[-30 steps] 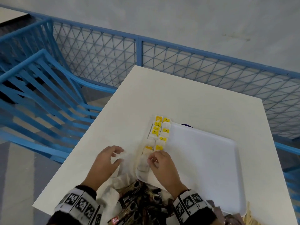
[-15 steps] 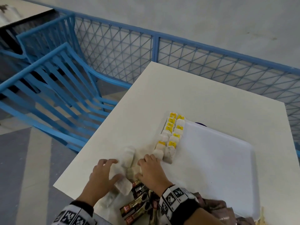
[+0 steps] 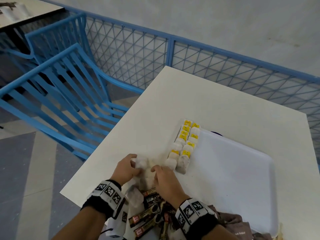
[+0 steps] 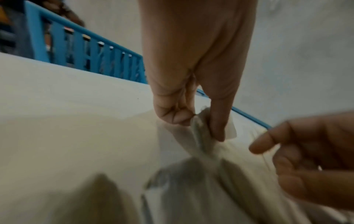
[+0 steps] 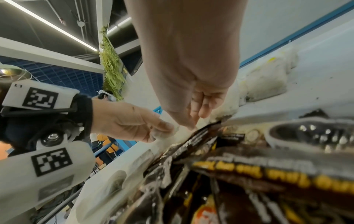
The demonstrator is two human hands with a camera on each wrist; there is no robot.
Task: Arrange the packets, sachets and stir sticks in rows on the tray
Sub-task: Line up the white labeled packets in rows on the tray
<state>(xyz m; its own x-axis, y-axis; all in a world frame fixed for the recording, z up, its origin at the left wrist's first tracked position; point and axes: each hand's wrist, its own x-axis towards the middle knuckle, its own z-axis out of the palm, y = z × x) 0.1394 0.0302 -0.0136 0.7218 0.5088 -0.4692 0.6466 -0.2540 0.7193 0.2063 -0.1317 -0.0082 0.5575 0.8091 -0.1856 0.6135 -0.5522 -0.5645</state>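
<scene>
Two rows of white tea bags with yellow tags [image 3: 186, 141] lie along the left edge of the white tray [image 3: 233, 170]. Loose tea bags [image 3: 149, 175] are heaped on the table just left of the tray's near corner. My left hand [image 3: 136, 163] pinches one tea bag [image 4: 201, 128] between thumb and fingers, lifting its end. My right hand [image 3: 155, 170] rests its fingertips on the heap beside it, thumb tip [image 5: 189, 126] touching a bag, holding nothing I can see. Dark coffee sachets [image 3: 150, 213] lie between my wrists.
Brown sugar packets [image 3: 239, 226] and wooden stir sticks [image 3: 278, 233] lie at the tray's near right corner. The white table [image 3: 207, 101] ends close to my left wrist. Blue chairs [image 3: 60, 87] and a blue mesh railing [image 3: 225, 70] stand beyond it.
My right hand drew back from the end of the tea bag rows to the loose heap. My left hand closed on one tea bag. The head camera swung left.
</scene>
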